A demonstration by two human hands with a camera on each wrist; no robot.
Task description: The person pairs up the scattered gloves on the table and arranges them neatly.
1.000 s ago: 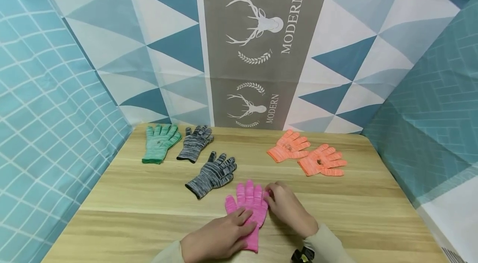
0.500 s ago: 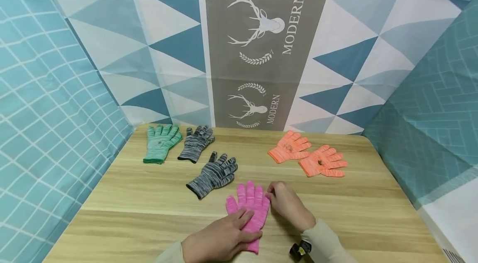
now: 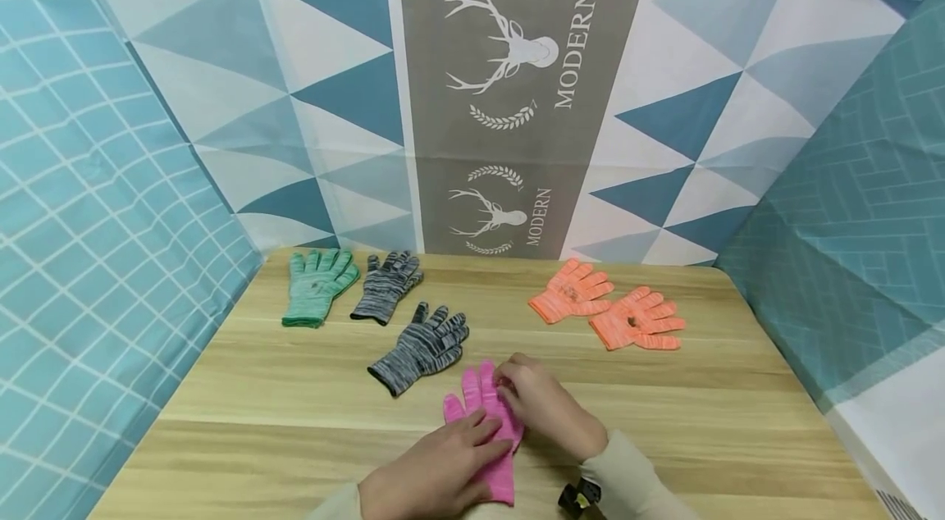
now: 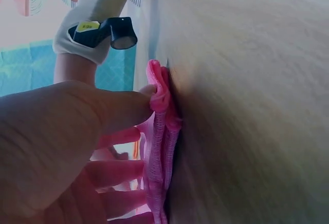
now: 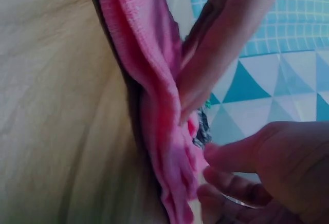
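A pink knit glove (image 3: 503, 481) lies on the wooden table, fingers pointing away. My left hand (image 3: 439, 467) rests across its palm and cuff, fingers fairly straight, pressing down. In the left wrist view the thumb touches the glove's cuff edge (image 4: 159, 100), which shows two layers; whether this is one glove or two stacked, I cannot tell. At the glove's finger end, my right hand (image 3: 550, 405) pinches near the right-side fingers with curled fingertips, covering some of them. The right wrist view shows thumb and index tips meeting at the pink fabric (image 5: 154, 95).
Two grey-black mottled gloves, a nearer one (image 3: 421, 348) and a farther one (image 3: 387, 286), lie left of the pink glove. A green glove (image 3: 312, 290) is at the back left. Two orange gloves (image 3: 568, 290) lie at the right. Patterned cloth walls (image 3: 502, 126) enclose the table.
My right hand has shifted left from the outermost finger of the pink glove onto the fingers beside it. The left hand has stayed on the palm and cuff.
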